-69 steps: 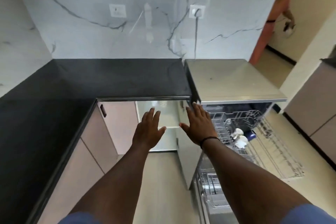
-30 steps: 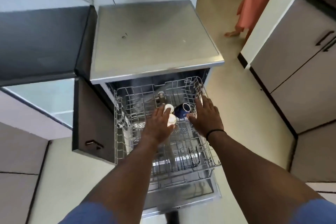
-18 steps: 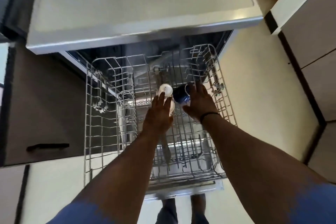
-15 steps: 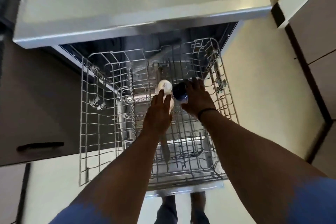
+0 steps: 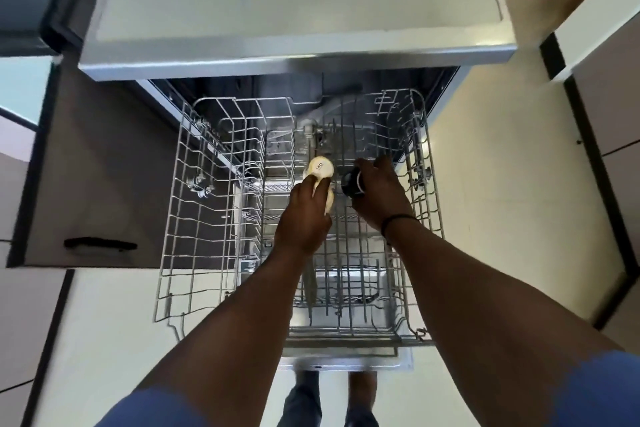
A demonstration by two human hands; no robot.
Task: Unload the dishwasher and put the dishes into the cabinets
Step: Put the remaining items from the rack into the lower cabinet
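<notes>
The dishwasher (image 5: 298, 55) stands open with a pale flat top, and its wire rack (image 5: 207, 218) is pulled out toward the near side over the floor. An open cabinet door (image 5: 100, 184) with a black handle hangs to the left. In the rack's far middle, the left hand (image 5: 304, 215) has its fingers clamped on two white cups (image 5: 320, 172). Just to the right, the right hand (image 5: 379, 196) has its fingers curled round a dark blue cup (image 5: 351, 182).

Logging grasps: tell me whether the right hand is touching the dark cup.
Touching. The head view shows the right hand with fingers wrapped around the dark cup in the rack.
</notes>
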